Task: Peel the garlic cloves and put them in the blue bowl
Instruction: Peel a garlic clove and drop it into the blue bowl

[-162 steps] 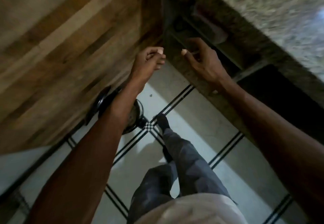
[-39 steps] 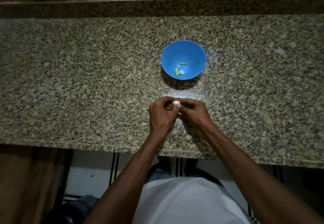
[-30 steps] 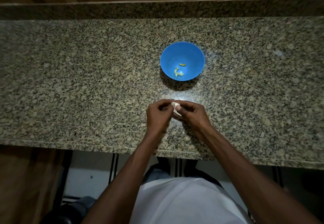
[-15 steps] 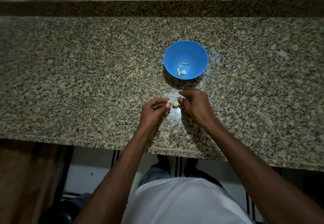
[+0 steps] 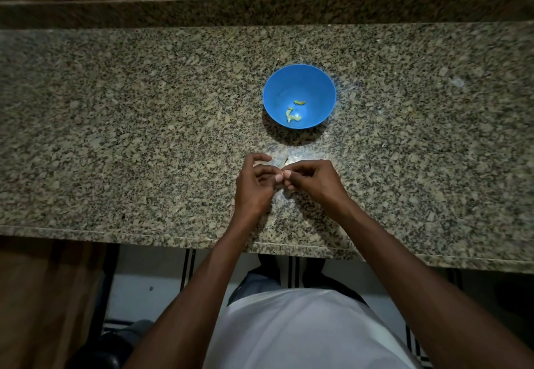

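Observation:
The blue bowl (image 5: 306,79) stands on the granite counter (image 5: 144,137) with three small yellowish peeled pieces (image 5: 293,115) in its bottom. Just in front of the bowl my left hand (image 5: 254,186) and my right hand (image 5: 313,182) meet fingertip to fingertip, fingers curled. Together they pinch a garlic clove (image 5: 282,172), of which only a pale sliver shows between the fingertips. Both hands hover low over the counter.
A pale scrap of garlic skin (image 5: 281,161) lies on the counter between my hands and the bowl. Another small pale scrap (image 5: 458,82) lies far right. The counter's front edge (image 5: 173,235) runs below my wrists; a raised granite back ledge (image 5: 260,11) borders the far side.
My hands have drawn back a little from the bowl and closed together. The clove that showed between my fingertips half a second ago is now almost covered by them.

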Demonstrator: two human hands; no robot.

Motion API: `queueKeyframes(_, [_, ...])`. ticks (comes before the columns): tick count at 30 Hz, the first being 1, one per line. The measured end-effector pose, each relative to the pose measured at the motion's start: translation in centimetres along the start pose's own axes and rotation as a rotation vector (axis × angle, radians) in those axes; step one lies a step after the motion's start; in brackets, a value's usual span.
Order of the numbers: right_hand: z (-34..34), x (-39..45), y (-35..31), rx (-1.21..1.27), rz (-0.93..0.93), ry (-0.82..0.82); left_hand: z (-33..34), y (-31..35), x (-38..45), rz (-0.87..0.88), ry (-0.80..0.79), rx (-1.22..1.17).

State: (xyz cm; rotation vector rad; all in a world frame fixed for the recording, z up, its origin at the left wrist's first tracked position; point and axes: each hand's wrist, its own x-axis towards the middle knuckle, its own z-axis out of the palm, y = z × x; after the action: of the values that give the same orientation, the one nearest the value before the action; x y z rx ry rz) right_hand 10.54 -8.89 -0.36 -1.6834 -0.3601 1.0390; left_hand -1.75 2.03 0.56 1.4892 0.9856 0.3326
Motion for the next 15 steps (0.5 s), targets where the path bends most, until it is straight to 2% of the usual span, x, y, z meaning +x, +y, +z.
queueKeyframes(4, [0.0, -0.2, -1.0, 0.201, 0.174, -0.025, 0.0, -0.3, 0.0, 0.120, -0.012, 0.163])
queueKeyframes(7, [-0.4, -0.3, -1.4, 0.209, 0.144, -0.043, -0.1, -0.5, 0.0, 0.148, 0.015, 0.199])
queueKeyframes(15, [-2.3, -0.2, 0.1, 0.050, 0.087, 0.082, -1.0, -1.7, -0.2, 0.198, 0.086, 0.318])
